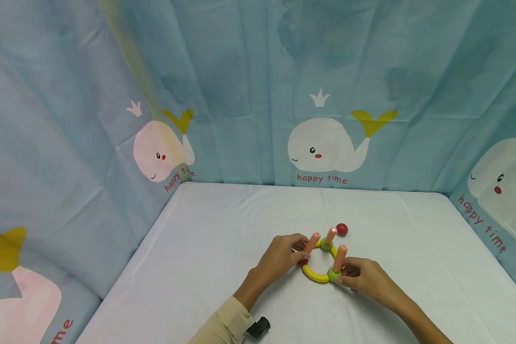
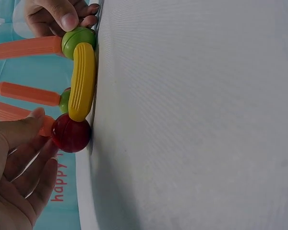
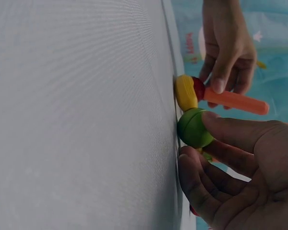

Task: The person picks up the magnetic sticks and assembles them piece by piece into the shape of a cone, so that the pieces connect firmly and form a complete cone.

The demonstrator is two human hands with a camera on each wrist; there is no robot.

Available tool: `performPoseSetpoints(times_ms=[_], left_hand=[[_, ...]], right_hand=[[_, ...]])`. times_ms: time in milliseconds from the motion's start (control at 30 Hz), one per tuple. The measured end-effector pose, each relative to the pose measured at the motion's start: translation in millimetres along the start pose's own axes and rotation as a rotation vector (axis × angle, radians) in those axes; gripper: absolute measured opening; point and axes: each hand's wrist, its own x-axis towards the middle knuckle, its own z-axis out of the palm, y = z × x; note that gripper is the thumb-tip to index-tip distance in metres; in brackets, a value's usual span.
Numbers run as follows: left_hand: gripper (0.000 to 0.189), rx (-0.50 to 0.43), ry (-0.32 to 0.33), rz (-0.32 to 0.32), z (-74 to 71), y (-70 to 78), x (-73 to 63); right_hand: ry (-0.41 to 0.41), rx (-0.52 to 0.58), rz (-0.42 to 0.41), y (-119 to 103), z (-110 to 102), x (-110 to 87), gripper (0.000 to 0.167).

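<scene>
A ring of curved yellow pieces (image 1: 316,275) joined by ball connectors lies on the table. Upright orange sticks rise from a red ball (image 2: 71,133) at its left, a green ball (image 1: 326,244) at the back and another green ball (image 3: 194,128) at front right. My left hand (image 1: 279,258) pinches the left orange stick (image 1: 313,241) low down, just above the red ball. With thumb and fingers, my right hand (image 1: 370,277) holds the front-right green ball, beside the base of its orange stick (image 1: 340,258).
Behind the ring sits a loose red ball (image 1: 341,230). White cloth covers the table (image 1: 206,239). Blue curtains (image 1: 241,95) printed with whales hang at the back and sides. A black device (image 1: 259,328) is by the left sleeve.
</scene>
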Motion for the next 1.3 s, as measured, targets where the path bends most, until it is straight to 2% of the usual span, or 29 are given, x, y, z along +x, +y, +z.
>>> performPoseSetpoints(times_ms=[233,500,833,1167,1300], left_hand=[[0.031,0.050,-0.019,-0.027,1.2,-1.1,-2.0],[0.027,0.054,-0.013,-0.021,1.1,-2.8,-5.2],[0.025,0.057,0.019,-0.014,2.8,-4.8,-7.0],[0.025,0.054,0.023,-0.032,4.0,-5.5,-6.9],[0.026,0.059,0.024,-0.031,4.2,-5.1,-6.8]], right_hand=[[-0.005,-0.028,-0.008,-1.2,-2.4,-0.8,0.035],[-0.014,-0.049,-0.044,-1.6,-19.5,-0.1,0.031],[0.135,-0.177,-0.078,-5.2,-41.2,13.1,0.031],[0.274,-0.208,-0.101,4.0,-47.2,40.3,0.041],[0.287,-0.202,-0.085,9.5,-49.0,51.2,0.044]])
